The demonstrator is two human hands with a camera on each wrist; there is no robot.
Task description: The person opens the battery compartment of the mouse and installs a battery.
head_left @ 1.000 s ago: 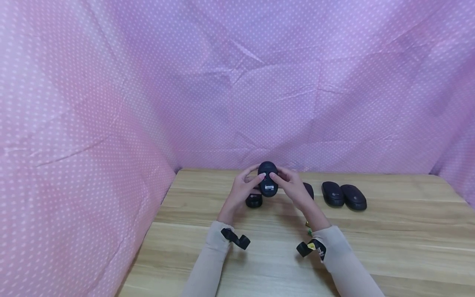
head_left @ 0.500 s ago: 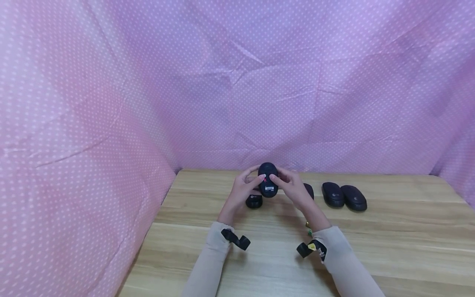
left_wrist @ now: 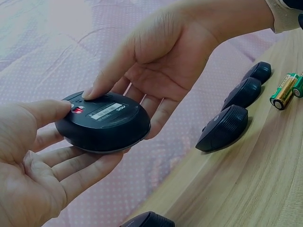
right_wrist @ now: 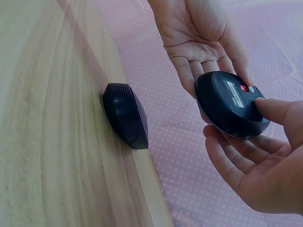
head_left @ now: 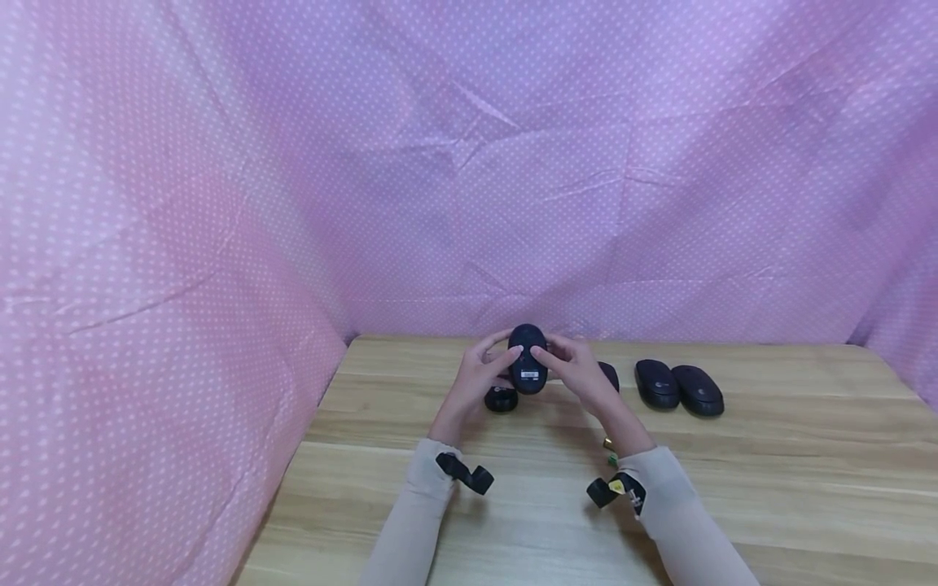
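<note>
Both hands hold a black computer mouse (head_left: 528,338) above the table, its underside with a white label turned up. My left hand (head_left: 475,374) grips its left side, thumb on the underside and fingers beneath. On the opposite side my right hand (head_left: 584,376) grips it likewise. In the left wrist view, a red spot shows on the mouse (left_wrist: 113,125) near the left thumb. The right wrist view shows the same red spot on the mouse (right_wrist: 227,101). Another black mouse (head_left: 501,399) lies partly hidden behind my left hand.
Two black mice, one (head_left: 657,384) beside another (head_left: 699,391), lie on the wooden table (head_left: 791,456) at right. A third mouse (head_left: 610,374) is partly hidden by the right hand. Green-and-gold batteries (left_wrist: 284,91) lie near the right forearm. Pink dotted cloth (head_left: 469,203) hangs behind.
The held mouse has sunk slightly. A red spot seen on its underside in the head view half a second ago is not visible there now. Both hands keep their grip.
</note>
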